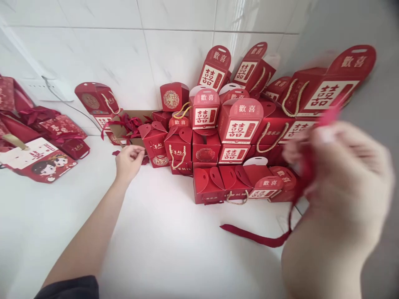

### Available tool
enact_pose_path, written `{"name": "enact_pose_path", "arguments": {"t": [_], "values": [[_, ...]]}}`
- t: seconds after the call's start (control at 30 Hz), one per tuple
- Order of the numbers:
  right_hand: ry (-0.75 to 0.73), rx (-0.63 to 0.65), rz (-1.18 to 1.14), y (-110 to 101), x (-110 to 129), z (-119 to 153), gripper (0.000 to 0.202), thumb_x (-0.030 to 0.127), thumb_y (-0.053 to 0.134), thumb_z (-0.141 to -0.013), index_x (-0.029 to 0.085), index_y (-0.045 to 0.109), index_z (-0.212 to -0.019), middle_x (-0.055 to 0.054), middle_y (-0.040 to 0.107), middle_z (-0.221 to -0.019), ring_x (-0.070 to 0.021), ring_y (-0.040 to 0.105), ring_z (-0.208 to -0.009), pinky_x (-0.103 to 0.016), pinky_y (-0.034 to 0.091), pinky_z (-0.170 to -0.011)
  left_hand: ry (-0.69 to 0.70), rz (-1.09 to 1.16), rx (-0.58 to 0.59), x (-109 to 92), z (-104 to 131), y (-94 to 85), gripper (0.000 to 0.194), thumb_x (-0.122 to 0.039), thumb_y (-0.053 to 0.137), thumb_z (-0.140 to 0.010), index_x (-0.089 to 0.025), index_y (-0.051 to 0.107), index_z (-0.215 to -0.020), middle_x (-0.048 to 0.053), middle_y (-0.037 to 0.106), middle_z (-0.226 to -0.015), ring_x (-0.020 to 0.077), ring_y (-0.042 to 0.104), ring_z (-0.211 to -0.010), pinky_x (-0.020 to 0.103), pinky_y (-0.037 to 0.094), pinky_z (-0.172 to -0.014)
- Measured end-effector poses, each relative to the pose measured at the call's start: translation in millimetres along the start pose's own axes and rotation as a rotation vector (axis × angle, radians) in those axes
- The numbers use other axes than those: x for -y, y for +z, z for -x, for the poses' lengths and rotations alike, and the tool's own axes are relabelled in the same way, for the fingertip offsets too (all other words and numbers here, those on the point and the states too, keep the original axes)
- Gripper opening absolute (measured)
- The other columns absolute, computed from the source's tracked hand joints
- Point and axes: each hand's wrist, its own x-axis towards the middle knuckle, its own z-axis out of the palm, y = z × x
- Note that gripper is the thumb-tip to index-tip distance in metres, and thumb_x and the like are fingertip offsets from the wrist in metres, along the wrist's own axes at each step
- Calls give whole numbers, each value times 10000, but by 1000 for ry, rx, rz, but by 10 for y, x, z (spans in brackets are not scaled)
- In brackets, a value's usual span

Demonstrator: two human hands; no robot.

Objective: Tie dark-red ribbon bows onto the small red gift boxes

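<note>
My right hand [346, 178], large and blurred at the right, is closed on a dark red ribbon [258, 236]. The ribbon's upper end sticks up past my fingers, and its tail trails down onto the white tabletop. Farther off at the left, my left hand [129, 162] has its fingers curled and pinched together; what they hold, if anything, is hidden. It is nearest to an open cardboard box [118, 132] with tangled red ribbons [132, 123] in it. Just right of that hand stands a red gift box [156, 145] with gold lettering.
Many red gift boxes [207, 149], several with rope handles, are stacked against the tiled wall [177, 54]. A larger box [327, 91] tops the right side. At the left lie red bags and a box with cartoon faces [50, 162]. A cable [71, 101] runs down the wall.
</note>
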Motion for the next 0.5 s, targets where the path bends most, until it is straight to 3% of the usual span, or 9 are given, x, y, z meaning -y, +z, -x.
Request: {"name": "enact_pose_path", "arguments": {"t": [0.03, 0.1, 0.17, 0.2, 0.3, 0.43, 0.5], "values": [[-34, 136, 79, 54, 10, -21, 161, 300, 720, -863, 200, 711, -737, -11, 646, -731, -133, 606, -698, -271, 498, -663, 81, 101, 125, -269, 51, -33, 199, -269, 653, -813, -152, 716, -962, 45, 702, -929, 158, 620, -811, 259, 508, -795], [-166, 409, 175, 209, -30, -55, 215, 322, 700, -874, 212, 691, -689, -8, 669, -822, -152, 621, -809, -298, 489, -775, 137, 219, 416, -810, 219, -115, 256, -377, 680, -823, -153, 745, -930, 61, 740, -904, 194, 668, -841, 293, 533, -816], [-170, 483, 151, 386, -141, -49, 165, 332, 693, -878, 223, 709, -754, -14, 681, -907, -162, 629, -868, -301, 488, -801, 129, 236, 740, -1263, 457, -167, 315, -432, 659, -851, -139, 762, -794, 73, 755, -826, 203, 692, -812, 301, 547, -802], [-155, 507, 147, 465, -213, -31, 152, 336, 689, -880, 224, 712, -780, -19, 681, -918, -165, 631, -883, -302, 489, -811, 145, 289, 824, -1432, 586, -163, 313, -433, 660, -855, -142, 766, -807, 70, 761, -838, 204, 701, -823, 300, 551, -803], [-96, 517, 152, 622, -424, 39, 164, 361, 670, -889, 221, 708, -814, -26, 673, -885, -167, 630, -851, -295, 498, -766, 170, 517, 855, -1694, 917, -33, 279, -402, 726, -813, -155, 755, -938, 57, 765, -947, 213, 704, -917, 288, 558, -810], [-43, 483, 117, 629, -531, 35, 208, 386, 684, -873, 204, 692, -771, -12, 669, -797, -148, 617, -748, -269, 490, -672, 70, 687, 748, -1690, 1090, 199, 219, -356, 727, -823, -141, 740, -857, 50, 760, -877, 184, 703, -858, 267, 560, -778], [17, 475, 23, 583, -513, -10, 243, 411, 693, -862, 197, 679, -748, -3, 667, -734, -138, 611, -683, -268, 503, -650, 24, 748, 755, -1650, 1087, 249, 191, -325, 755, -798, -146, 732, -860, 44, 755, -861, 163, 696, -819, 260, 556, -775]]}}
